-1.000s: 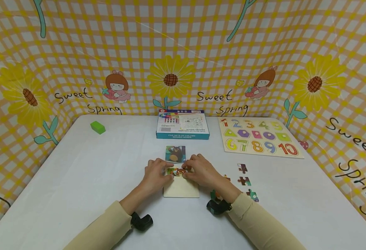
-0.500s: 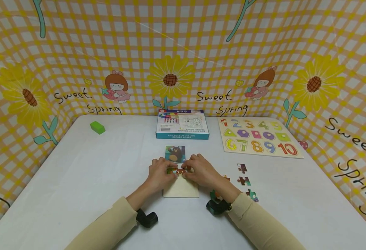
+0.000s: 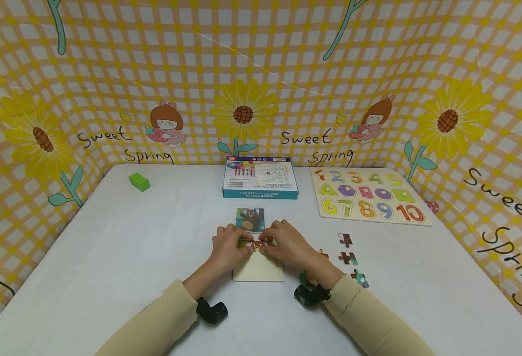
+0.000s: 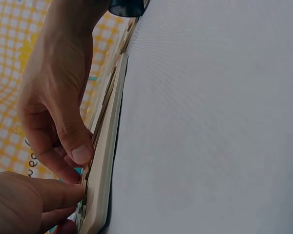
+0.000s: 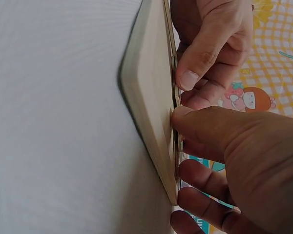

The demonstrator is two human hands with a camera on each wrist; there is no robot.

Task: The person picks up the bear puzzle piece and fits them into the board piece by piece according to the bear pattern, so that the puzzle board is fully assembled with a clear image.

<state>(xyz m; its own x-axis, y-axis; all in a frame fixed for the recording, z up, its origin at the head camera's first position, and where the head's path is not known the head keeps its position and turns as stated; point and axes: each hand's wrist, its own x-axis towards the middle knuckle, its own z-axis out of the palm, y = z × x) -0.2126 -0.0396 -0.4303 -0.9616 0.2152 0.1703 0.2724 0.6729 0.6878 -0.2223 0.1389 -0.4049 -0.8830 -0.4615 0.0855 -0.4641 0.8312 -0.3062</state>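
A pale wooden puzzle tray [image 3: 258, 269] lies on the table. Along its far edge sit brown-and-green jigsaw pieces [image 3: 257, 245], one printed with a bear's face. My left hand [image 3: 230, 248] pinches a puzzle piece at the left of this row, its thumb on the near side. Close by, my right hand [image 3: 288, 243] pinches the piece on the right, thumb and fingers bent. The fingers cover much of both pieces. In the left wrist view the tray [image 4: 101, 180] appears edge-on, with both thumbs at the thin pieces. Just beyond the tray lies a bear picture card [image 3: 250, 219].
Several loose jigsaw pieces [image 3: 348, 258] lie right of the tray, some partly behind my right forearm. A boxed bead set [image 3: 261, 178] stands at the back. A number-and-shape board [image 3: 372, 195] lies back right, and a green block [image 3: 139, 181] back left.
My left hand has shifted slightly right along the tray's far edge, closer to the right hand. The right hand stays almost still.
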